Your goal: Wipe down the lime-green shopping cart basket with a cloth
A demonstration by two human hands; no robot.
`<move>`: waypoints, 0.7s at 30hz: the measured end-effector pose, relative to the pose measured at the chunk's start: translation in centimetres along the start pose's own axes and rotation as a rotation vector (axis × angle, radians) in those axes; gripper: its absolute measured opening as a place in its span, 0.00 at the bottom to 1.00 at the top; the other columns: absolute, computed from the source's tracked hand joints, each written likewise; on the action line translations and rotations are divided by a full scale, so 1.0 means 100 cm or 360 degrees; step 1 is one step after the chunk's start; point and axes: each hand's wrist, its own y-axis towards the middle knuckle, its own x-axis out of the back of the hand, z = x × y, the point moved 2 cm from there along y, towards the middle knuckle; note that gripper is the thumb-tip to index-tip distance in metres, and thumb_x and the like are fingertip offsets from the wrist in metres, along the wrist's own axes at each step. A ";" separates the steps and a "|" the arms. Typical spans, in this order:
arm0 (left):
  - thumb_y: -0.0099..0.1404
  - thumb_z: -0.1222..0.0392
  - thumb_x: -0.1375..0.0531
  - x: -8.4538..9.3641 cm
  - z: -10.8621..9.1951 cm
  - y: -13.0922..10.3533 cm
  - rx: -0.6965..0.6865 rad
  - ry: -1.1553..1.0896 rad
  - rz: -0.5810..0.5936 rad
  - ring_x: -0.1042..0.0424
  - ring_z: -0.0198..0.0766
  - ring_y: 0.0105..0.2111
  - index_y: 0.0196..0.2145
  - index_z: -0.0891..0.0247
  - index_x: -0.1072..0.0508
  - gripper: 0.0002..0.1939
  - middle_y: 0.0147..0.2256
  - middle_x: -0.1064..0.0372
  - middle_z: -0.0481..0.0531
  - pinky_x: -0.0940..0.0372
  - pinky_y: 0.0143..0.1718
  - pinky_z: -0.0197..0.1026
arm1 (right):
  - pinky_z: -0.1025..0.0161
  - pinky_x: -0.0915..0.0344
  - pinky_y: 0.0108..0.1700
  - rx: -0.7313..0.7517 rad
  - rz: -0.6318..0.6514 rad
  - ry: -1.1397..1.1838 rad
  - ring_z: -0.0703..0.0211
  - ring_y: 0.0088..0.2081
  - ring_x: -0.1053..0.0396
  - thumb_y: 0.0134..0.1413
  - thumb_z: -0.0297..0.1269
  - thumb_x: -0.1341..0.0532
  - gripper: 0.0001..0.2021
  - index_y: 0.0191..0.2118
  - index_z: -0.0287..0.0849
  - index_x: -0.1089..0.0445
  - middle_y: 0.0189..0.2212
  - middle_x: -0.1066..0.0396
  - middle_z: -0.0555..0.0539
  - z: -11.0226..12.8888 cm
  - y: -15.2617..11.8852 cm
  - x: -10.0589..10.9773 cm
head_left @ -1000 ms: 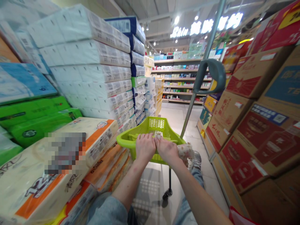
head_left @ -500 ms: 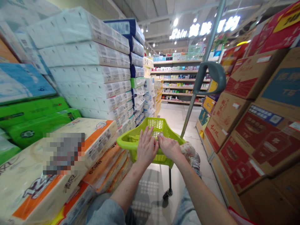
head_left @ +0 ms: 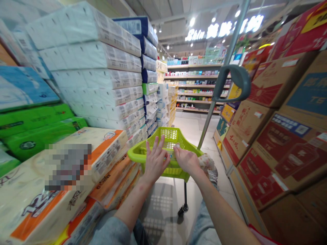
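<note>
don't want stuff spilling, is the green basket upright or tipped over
Upright. The green basket has its open mouth facing up, and a wheel shows beneath it on the floor.

White packs (head_left: 122, 61) stacked — cartons (head_left: 258, 119) opposite; shelves (head_left: 196, 77) beyond.

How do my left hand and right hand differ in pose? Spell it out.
The left hand has three fingers fanned out and raised; the right hand has its fingers curled in. The left hand's thumb and index finger bend toward each other in a ring-like shape, while the right hand's thumb points forward over its curled fingers. Both hands are bare and close together at the lime-green plastic basket.
</note>
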 end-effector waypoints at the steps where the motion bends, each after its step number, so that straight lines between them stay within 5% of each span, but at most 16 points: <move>1: 0.65 0.57 0.51 0.000 0.002 0.001 0.0033 -0.0006 0.0004 0.61 0.49 0.63 0.33 0.61 0.32 0.10 0.62 0.54 0.56 0.64 0.59 0.63 | 0.63 0.36 0.36 -0.0006 -0.0003 0.0000 0.58 0.35 0.27 0.63 0.48 0.67 0.29 0.42 0.43 0.32 0.33 0.25 0.43 0.000 -0.001 0.000; 4: 0.65 0.55 0.52 -0.005 0.010 0.002 0.0238 0.0009 0.0062 0.51 0.49 0.61 0.46 0.63 0.34 0.16 0.60 0.48 0.62 0.61 0.59 0.60 | 0.64 0.36 0.36 -0.0017 -0.0032 -0.0002 0.58 0.35 0.27 0.63 0.49 0.66 0.28 0.43 0.45 0.32 0.34 0.25 0.44 -0.001 -0.003 0.000; 8: 0.68 0.56 0.57 -0.013 0.014 0.003 0.0390 0.0026 0.0285 0.31 0.43 0.43 0.41 0.61 0.30 0.18 0.45 0.30 0.56 0.55 0.57 0.54 | 0.64 0.36 0.37 0.0007 -0.0114 0.0010 0.59 0.37 0.28 0.63 0.49 0.64 0.25 0.47 0.47 0.33 0.37 0.26 0.46 0.004 -0.006 -0.005; 15: 0.68 0.56 0.58 -0.012 0.012 0.004 0.0382 0.0088 0.0407 0.32 0.41 0.37 0.37 0.60 0.29 0.19 0.36 0.29 0.54 0.45 0.42 0.45 | 0.59 0.42 0.53 0.0364 -0.0368 0.0063 0.57 0.55 0.40 0.64 0.46 0.61 0.24 0.55 0.47 0.38 0.55 0.38 0.43 0.020 -0.013 -0.011; 18: 0.68 0.56 0.59 -0.012 0.013 0.003 0.0345 0.0094 0.0410 0.32 0.40 0.36 0.39 0.60 0.29 0.19 0.36 0.30 0.54 0.45 0.39 0.43 | 0.61 0.43 0.55 0.0521 -0.0318 0.0100 0.60 0.55 0.40 0.64 0.44 0.62 0.23 0.54 0.48 0.36 0.56 0.38 0.46 0.012 -0.012 -0.008; 21: 0.68 0.56 0.59 -0.014 0.012 0.003 0.0328 0.0086 0.0415 0.32 0.40 0.36 0.42 0.60 0.30 0.19 0.37 0.30 0.53 0.45 0.37 0.42 | 0.60 0.37 0.49 0.0380 -0.0136 0.0070 0.59 0.51 0.34 0.64 0.46 0.63 0.24 0.56 0.48 0.40 0.54 0.36 0.46 -0.004 -0.006 -0.005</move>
